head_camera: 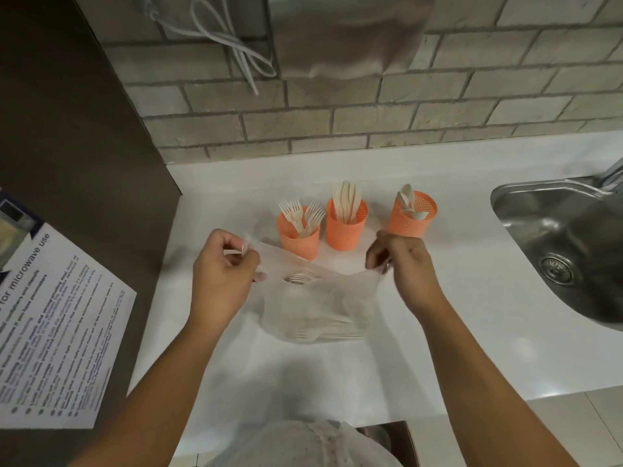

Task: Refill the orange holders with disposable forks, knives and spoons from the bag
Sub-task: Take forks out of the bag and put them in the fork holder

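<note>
While left hand [219, 274] and right hand [408, 267] fingers [376, 256] pinch the bag [313, 306], a notice [60, 332] reads "microwave use".

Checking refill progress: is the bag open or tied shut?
Open: the left hand and right hand pull the bag apart at its rim, and cutlery shows inside.

Three orange mesh holders stood upright in a row near the wall: the fork holder [299, 239] with white forks [300, 214] tines up, the knife holder [345, 230] beside it packed with knives [345, 200], and the spoon holder [409, 220] with only a few spoons [408, 200]. Just in front sat a thin, translucent white bag [313, 305], its mouth stretched wide. Pale cutlery [323, 328] lay heaped at its bottom.
</note>
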A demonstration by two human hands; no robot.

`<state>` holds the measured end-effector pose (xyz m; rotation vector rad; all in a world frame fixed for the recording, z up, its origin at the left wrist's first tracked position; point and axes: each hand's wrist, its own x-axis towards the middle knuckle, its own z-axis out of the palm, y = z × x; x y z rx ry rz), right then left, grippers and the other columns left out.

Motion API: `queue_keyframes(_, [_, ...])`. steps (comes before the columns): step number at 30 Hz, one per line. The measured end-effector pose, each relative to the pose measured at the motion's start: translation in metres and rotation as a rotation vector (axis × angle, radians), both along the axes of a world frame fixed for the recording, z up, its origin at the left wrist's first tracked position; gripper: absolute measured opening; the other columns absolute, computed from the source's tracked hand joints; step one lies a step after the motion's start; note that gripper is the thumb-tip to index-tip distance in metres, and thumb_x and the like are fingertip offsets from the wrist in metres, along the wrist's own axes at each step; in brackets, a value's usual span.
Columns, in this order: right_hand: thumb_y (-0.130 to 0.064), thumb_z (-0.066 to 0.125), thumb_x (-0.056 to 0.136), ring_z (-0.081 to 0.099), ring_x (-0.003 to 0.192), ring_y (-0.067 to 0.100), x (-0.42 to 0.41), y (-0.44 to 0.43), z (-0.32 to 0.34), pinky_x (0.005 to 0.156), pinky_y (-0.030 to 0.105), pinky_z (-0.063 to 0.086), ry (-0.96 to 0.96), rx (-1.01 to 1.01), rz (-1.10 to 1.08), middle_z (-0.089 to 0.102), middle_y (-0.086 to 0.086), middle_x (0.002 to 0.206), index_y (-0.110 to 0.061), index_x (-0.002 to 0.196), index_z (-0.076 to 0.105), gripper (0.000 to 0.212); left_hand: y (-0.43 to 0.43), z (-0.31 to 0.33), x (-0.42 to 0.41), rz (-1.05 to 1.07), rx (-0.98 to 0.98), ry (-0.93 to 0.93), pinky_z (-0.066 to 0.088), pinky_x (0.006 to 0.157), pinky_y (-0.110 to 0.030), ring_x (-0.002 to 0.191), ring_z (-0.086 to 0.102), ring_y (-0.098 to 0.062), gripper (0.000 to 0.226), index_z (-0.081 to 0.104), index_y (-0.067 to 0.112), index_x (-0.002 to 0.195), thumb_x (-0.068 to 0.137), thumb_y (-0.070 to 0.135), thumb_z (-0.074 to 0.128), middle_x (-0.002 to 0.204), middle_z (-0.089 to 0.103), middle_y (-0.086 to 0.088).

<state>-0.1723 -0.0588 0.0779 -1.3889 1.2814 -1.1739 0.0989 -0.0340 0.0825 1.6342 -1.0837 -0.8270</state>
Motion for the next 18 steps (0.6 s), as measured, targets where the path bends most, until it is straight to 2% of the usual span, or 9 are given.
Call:
queue_keyframes(1, [-0.025, 0.05, 0.085, 0.061, 0.074, 0.012, 0.005, 0.001, 0.003, 0.071, 0.027, 0.044, 0.114, -0.096, -0.02, 0.065, 0.008, 0.073, -0.003, 0.064, 0.069, 0.036, 0.0, 0.002, -0.002, -0.017, -0.003, -0.035, 0.063, 0.074, -0.044, 0.066, 0.077, -0.016, 0.015, 0.054, 0.019, 0.094, 0.098, 0.011, 0.066, 0.095, 0.071, -0.007])
queue_keyframes(3, [-0.026, 0.06, 0.084, 0.061, 0.084, 0.014, 0.019, 0.003, 0.012, 0.078, 0.028, 0.046, 0.366, -0.334, 0.004, 0.066, -0.002, 0.085, -0.013, 0.075, 0.073, 0.021, -0.002, 0.005, -0.006, -0.041, -0.006, -0.11, 0.06, 0.073, -0.041, 0.063, 0.076, -0.017, 0.022, 0.051, 0.028, 0.096, 0.098, 0.011, 0.064, 0.098, 0.07, -0.007])
queue_keyframes(5, [-0.023, 0.066, 0.086, 0.06, 0.092, 0.017, 0.035, 0.007, 0.016, 0.084, 0.031, 0.047, 0.515, -0.501, 0.133, 0.068, -0.004, 0.092, -0.016, 0.087, 0.073, 0.01, -0.004, 0.009, -0.01, -0.056, 0.025, -0.139, 0.06, 0.071, -0.04, 0.059, 0.075, -0.017, 0.016, 0.053, 0.024, 0.098, 0.097, 0.013, 0.064, 0.089, 0.072, -0.006])
queue_keyframes(6, [-0.023, 0.068, 0.088, 0.061, 0.095, 0.018, 0.043, 0.01, 0.017, 0.086, 0.031, 0.047, 0.561, -0.511, 0.226, 0.069, -0.003, 0.097, -0.015, 0.095, 0.074, 0.011, -0.004, 0.011, -0.012, -0.066, 0.05, -0.125, 0.06, 0.069, -0.04, 0.057, 0.073, -0.017, 0.01, 0.056, 0.019, 0.096, 0.098, 0.017, 0.065, 0.081, 0.072, -0.005])
queue_keyframes(9, [-0.03, 0.065, 0.093, 0.063, 0.106, 0.019, 0.063, 0.016, -0.002, 0.09, 0.033, 0.051, 0.788, -0.379, 0.502, 0.072, -0.002, 0.116, -0.018, 0.123, 0.069, 0.032, -0.004, 0.012, -0.014, -0.094, 0.089, -0.112, 0.056, 0.067, -0.035, 0.056, 0.066, -0.014, 0.031, 0.064, 0.007, 0.078, 0.101, 0.028, 0.063, 0.068, 0.071, -0.003])
queue_keyframes(11, [-0.03, 0.061, 0.094, 0.066, 0.106, 0.024, 0.068, 0.016, -0.018, 0.089, 0.036, 0.053, 0.916, -0.235, 0.607, 0.072, 0.001, 0.121, -0.021, 0.131, 0.063, 0.038, -0.004, 0.011, -0.013, -0.11, 0.07, -0.052, 0.053, 0.075, -0.036, 0.062, 0.062, -0.011, 0.036, 0.068, 0.009, 0.073, 0.103, 0.028, 0.06, 0.07, 0.072, -0.002])
queue_keyframes(14, [-0.02, 0.056, 0.093, 0.065, 0.092, 0.028, 0.06, 0.015, -0.024, 0.079, 0.034, 0.052, 0.974, -0.058, 0.673, 0.074, 0.009, 0.103, -0.016, 0.115, 0.071, 0.027, -0.004, 0.011, -0.009, -0.099, 0.044, 0.178, 0.054, 0.089, -0.041, 0.075, 0.064, -0.016, 0.029, 0.077, 0.019, 0.089, 0.107, 0.023, 0.054, 0.068, 0.069, -0.004])
queue_keyframes(16, [-0.019, 0.054, 0.091, 0.065, 0.083, 0.028, 0.05, 0.014, -0.023, 0.076, 0.04, 0.056, 1.027, 0.054, 0.738, 0.074, 0.008, 0.09, -0.012, 0.094, 0.075, 0.022, -0.004, 0.01, -0.004, -0.072, 0.057, 0.316, 0.055, 0.085, -0.041, 0.068, 0.062, -0.018, 0.025, 0.077, 0.02, 0.106, 0.108, 0.018, 0.052, 0.062, 0.06, -0.003])
queue_keyframes(18, [-0.026, 0.057, 0.086, 0.067, 0.084, 0.027, 0.038, 0.013, -0.019, 0.077, 0.042, 0.059, 1.09, 0.248, 0.815, 0.073, 0.006, 0.089, -0.013, 0.082, 0.076, 0.023, -0.004, 0.005, 0.002, -0.044, 0.082, 0.307, 0.057, 0.084, -0.044, 0.06, 0.06, -0.017, 0.017, 0.073, 0.022, 0.108, 0.106, 0.016, 0.057, 0.059, 0.055, 0.002])
